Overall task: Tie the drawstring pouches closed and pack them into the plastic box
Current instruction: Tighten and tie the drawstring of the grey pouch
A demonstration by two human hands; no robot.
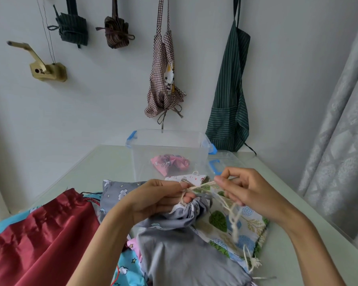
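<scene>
Hidden: the grey pouch point(186, 252) is cut off at the bottom edge.
Left hand point(153, 201): the gathered pouch neck is gripped.
Right hand point(248, 193): the cream drawstring point(203, 185) is pinched and pulled taut.
Plastic box point(170, 153): at the table's point(74, 168) far edge, a pink pouch point(170, 164) is held inside.

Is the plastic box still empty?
No, a pink pouch already lies inside the clear plastic box at the back of the table.

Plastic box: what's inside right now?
One pink patterned pouch lies inside the clear plastic box. The lowest part of the box is hidden behind pouches and the hands, so anything there can't be seen.
</scene>
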